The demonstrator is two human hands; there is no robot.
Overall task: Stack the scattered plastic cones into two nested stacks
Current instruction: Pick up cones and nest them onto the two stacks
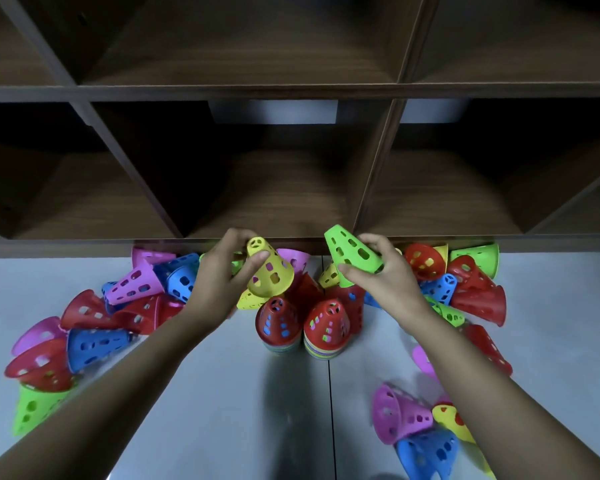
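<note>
Two nested stacks of plastic cones stand close together on the pale grey floor (222,410), in the middle of the scene. The left stack (277,323) and the right stack (327,329) are each capped by a red cone, tip up, with coloured rims banded below.

Just beyond and above them, the left hand (219,275) holds a yellow perforated plastic cone (269,268), fingers and thumb curled round its narrow end. It is tilted, tip to the far left, open mouth down and to the near right, roughly toward the left stack. The right hand (378,271) grips a green perforated plastic cone (352,254) by its wide end, thumb along the rim. Its tip also leans to the far left, so the mouth turns into the palm rather than at the right stack.

The hands are well apart, and each is nearer its own stack. I'd judge the yellow cone needs only a little righting before it can drop on — the green one needs more of a turn.

Loose cones lie on their sides in a heap at the left (96,344), another at the right (478,299), and a few at the near right (399,414). Behind everything stands a dark wooden shelf unit (291,91) — its cubbies look bare as far as the shadow lets me see.
</note>
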